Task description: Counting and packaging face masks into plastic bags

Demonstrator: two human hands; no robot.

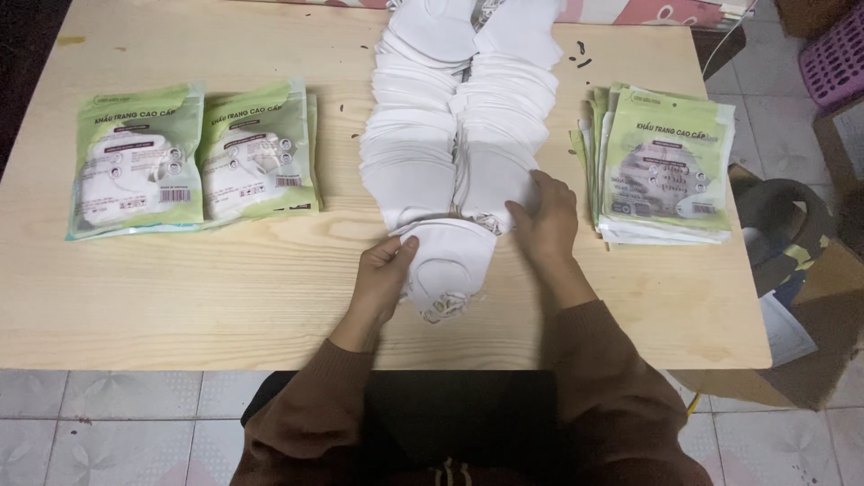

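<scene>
At the far left of the table (225, 288), well left of the white mask rows (459, 117), two filled green-and-white packets (193, 157) lie side by side, touching, each with a white mask showing through its clear window.

Moving right toward the rows, your left hand (382, 279) rests on the wood just below them. Its grip is pinching the left edge of a folded white mask (445, 265), thumb on top and fingers beneath. That mask lies flat on the table at the near end of the rows, just touching the lowest masks, with its ear loops bunched at its near tip.

The rows themselves run as two overlapping columns of white masks from the far table edge down to your hands.

Your right hand (544, 216) sits at the near end of the right column, fingers loosely spread and laid flat on the lowest mask there, with the fingertips reaching toward the top edge of the held mask.

Right of the rows, near your right hand but apart from it, a stack of flat green packets (661, 171) lies fanned on the table.
</scene>
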